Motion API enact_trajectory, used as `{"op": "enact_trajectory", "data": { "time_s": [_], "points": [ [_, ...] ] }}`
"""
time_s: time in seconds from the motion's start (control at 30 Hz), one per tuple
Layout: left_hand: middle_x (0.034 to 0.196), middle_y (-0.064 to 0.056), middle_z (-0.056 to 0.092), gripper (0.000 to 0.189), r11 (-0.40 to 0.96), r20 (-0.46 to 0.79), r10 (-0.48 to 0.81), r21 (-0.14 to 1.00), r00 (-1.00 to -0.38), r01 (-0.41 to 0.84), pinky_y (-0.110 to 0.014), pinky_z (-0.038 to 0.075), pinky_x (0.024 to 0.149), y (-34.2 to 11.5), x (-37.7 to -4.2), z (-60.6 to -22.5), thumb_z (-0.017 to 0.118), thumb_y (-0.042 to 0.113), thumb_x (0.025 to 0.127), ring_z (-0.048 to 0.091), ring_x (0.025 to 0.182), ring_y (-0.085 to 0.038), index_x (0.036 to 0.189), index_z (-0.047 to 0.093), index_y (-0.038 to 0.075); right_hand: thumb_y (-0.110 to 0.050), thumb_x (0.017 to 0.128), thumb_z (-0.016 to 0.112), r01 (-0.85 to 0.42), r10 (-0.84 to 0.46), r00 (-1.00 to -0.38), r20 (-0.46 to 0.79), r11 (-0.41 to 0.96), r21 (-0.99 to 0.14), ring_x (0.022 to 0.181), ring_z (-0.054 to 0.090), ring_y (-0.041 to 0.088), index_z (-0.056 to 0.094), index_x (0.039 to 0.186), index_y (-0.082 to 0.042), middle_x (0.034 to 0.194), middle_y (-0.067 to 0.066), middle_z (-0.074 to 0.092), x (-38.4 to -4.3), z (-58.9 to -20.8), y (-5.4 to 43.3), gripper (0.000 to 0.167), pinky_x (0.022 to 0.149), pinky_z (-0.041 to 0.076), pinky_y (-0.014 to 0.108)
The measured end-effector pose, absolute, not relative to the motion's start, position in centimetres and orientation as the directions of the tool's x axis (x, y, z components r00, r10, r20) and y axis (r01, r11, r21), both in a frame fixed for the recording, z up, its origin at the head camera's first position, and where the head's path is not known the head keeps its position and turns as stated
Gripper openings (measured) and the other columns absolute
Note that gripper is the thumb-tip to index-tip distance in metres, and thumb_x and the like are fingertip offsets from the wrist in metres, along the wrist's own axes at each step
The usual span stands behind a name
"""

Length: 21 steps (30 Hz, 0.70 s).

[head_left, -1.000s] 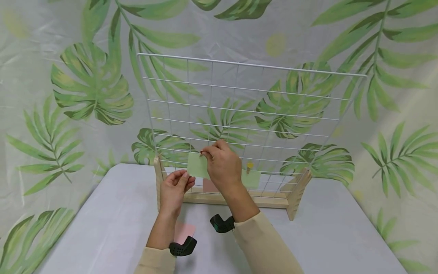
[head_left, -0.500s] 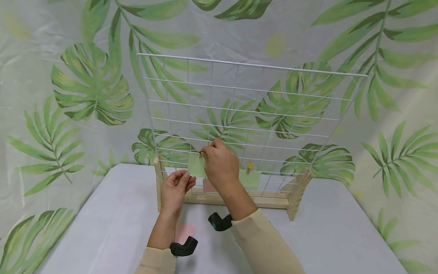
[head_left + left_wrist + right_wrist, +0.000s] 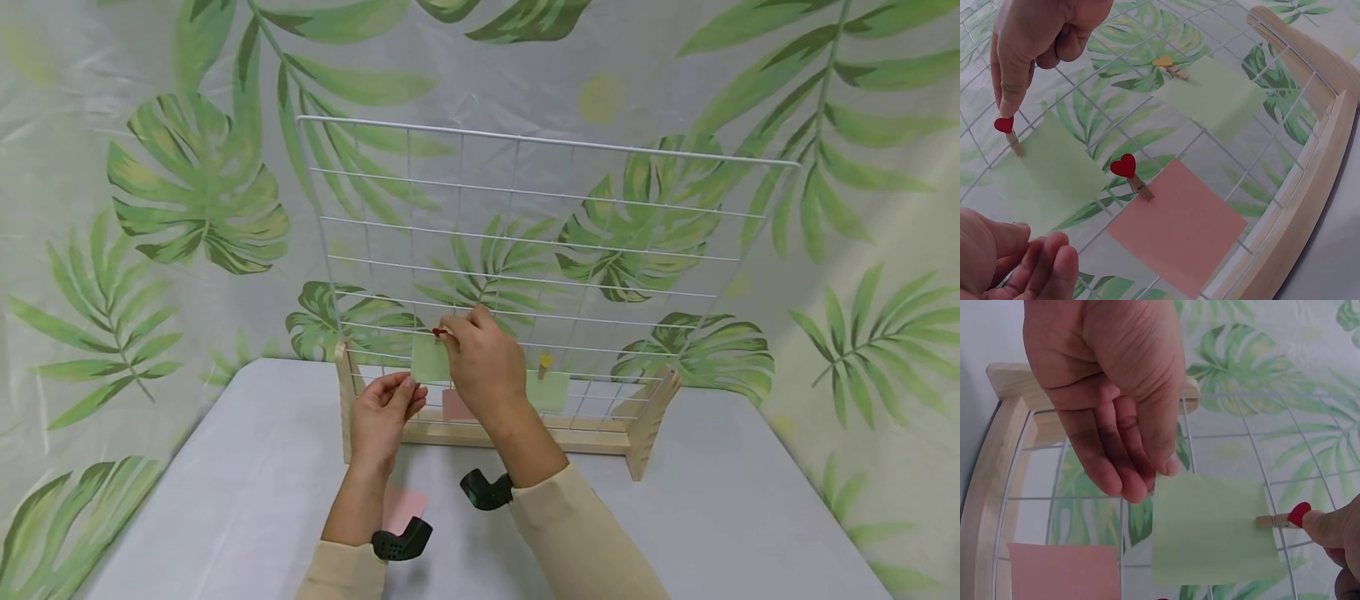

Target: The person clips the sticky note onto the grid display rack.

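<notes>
The right hand (image 3: 487,362) pinched the red-heart clothespin (image 3: 1275,520) on the left green note (image 3: 1047,181); the left hand (image 3: 381,421) pinched its near-left corner (holding it flat seemed wise).

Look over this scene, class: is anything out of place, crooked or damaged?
A lone pink note lies on the table, partly hidden by the left forearm, whereas a clipped pink note hangs on the wire grid. That makes it look misplaced, though it may simply be spare. No tear or spill shows.
</notes>
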<state>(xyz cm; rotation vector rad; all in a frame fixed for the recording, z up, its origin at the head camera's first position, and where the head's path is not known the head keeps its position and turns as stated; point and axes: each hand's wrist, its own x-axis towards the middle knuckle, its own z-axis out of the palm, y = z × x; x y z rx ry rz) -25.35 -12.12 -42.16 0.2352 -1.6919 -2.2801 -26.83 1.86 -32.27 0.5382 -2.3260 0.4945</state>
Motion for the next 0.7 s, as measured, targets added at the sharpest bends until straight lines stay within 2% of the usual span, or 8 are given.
{"op": "enact_trajectory", "data": {
  "time_s": [0.13,0.3,0.37,0.53,0.7],
  "points": [
    [0.101,-0.012,0.070,0.028,-0.209,0.053,-0.334,0.969,-0.941,0.129,-0.021,0.061,0.079,-12.4,-25.2,-41.8,0.063,0.007,0.100,0.073,0.082,-0.006,0.124,0.059,-0.008,-0.021,0.094,0.075,-0.535,-0.228,-0.639,0.735,0.818,-0.211,0.066,0.066,0.016,0.079,0.109,-0.018,0.092,0.002,0.065,-26.7,-32.7,2.6,0.016,0.053,0.053,0.029],
    [0.104,-0.018,0.068,0.027,-0.143,0.057,-0.341,0.983,-0.938,0.112,-0.021,0.061,0.077,-13.1,-24.9,-41.4,0.064,0.011,0.101,0.074,0.082,-0.009,0.123,0.059,-0.005,-0.020,0.093,0.076,-0.526,-0.206,-0.659,0.724,0.813,-0.248,0.070,0.069,0.015,0.079,0.109,-0.017,0.093,0.002,0.066,-26.3,-33.4,3.8,0.016,0.052,0.053,0.030],
    [0.104,-0.016,0.069,0.026,-0.131,0.054,-0.332,0.986,-0.942,0.102,-0.021,0.061,0.077,-13.3,-24.8,-41.3,0.064,0.012,0.101,0.074,0.084,-0.009,0.121,0.060,-0.003,-0.020,0.094,0.075,-0.519,-0.204,-0.678,0.706,0.813,-0.263,0.073,0.070,0.014,0.079,0.109,-0.017,0.094,0.002,0.066,-26.2,-33.6,4.2,0.016,0.054,0.054,0.030],
    [0.095,-0.004,0.069,0.026,-0.119,0.042,-0.307,0.990,-0.951,0.082,-0.021,0.061,0.077,-13.8,-24.5,-41.1,0.065,0.013,0.101,0.073,0.084,-0.009,0.120,0.060,-0.003,-0.019,0.093,0.076,-0.509,-0.200,-0.692,0.694,0.816,-0.272,0.074,0.069,0.016,0.079,0.107,-0.015,0.093,0.003,0.065,-25.7,-34.2,5.7,0.015,0.056,0.054,0.030],
    [0.092,-0.001,0.069,0.024,-0.084,0.038,-0.292,0.994,-0.956,0.065,-0.021,0.061,0.076,-14.2,-24.4,-40.9,0.066,0.012,0.100,0.072,0.082,-0.008,0.119,0.061,-0.003,-0.019,0.092,0.077,-0.502,-0.199,-0.697,0.689,0.822,-0.270,0.073,0.067,0.016,0.080,0.105,-0.014,0.090,0.002,0.065,-24.9,-35.1,7.3,0.014,0.055,0.051,0.027]
  ]
}}
